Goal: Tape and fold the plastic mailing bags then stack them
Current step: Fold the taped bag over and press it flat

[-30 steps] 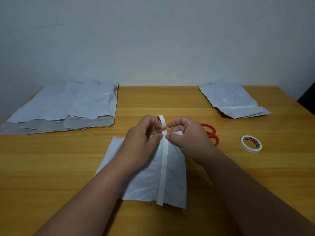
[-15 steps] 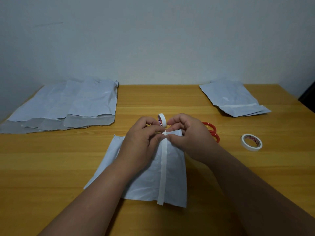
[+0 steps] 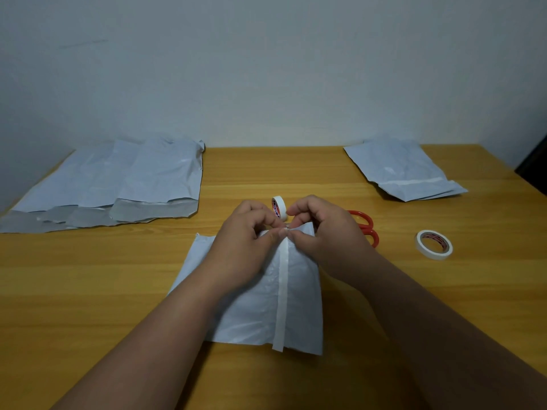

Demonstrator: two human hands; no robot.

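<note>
White tape strip [image 3: 282, 294] runs down the folded mailing bag [image 3: 251, 315] lying on the tabletop [image 3: 88, 291]. Both hands, left hand [image 3: 245, 247] and right hand [image 3: 322, 232], pinch it at the bag's far edge beside the tape roll [image 3: 279, 207], probably to tear it free.

Both hands, left hand [image 3: 247, 244] and right hand [image 3: 325, 232], pinch the tape strip [image 3: 282, 291] at the folded bag's [image 3: 251, 315] far edge.
</note>
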